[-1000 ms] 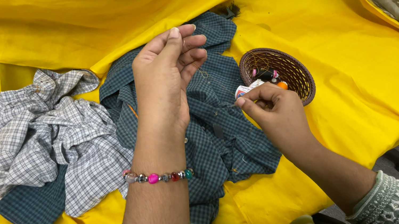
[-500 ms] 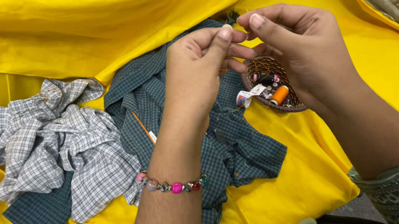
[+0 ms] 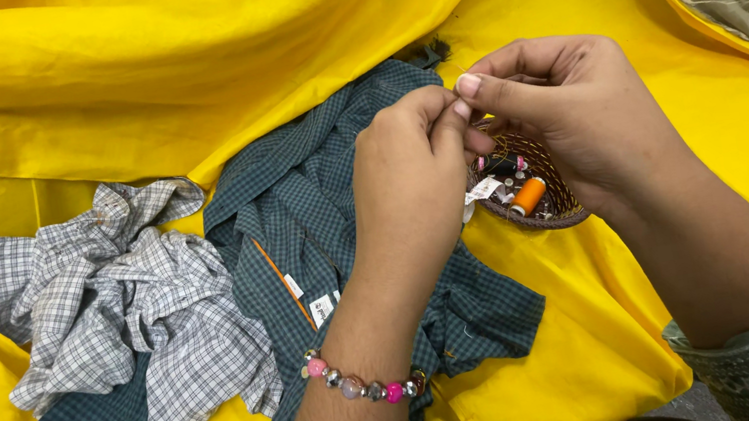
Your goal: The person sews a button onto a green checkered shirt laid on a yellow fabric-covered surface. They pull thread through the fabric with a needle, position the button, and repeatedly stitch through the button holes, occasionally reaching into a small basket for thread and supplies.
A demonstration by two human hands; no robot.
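Left hand [image 3: 408, 169] and right hand [image 3: 571, 112] pinched fingertip to fingertip, anything held too fine to tell, over green checked shirt [image 3: 296, 224]; wicker basket [image 3: 565, 211] half-hidden beneath, grey checked cloth [image 3: 108, 316] leftward.

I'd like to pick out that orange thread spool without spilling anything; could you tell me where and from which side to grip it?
Pinch the orange thread spool across its round body, thumb and finger on opposite sides, coming from above. It lies tilted on its side in the woven basket, whose rim blocks a sideways approach. The right hand hovers above the basket's far part, so come in from the near edge.
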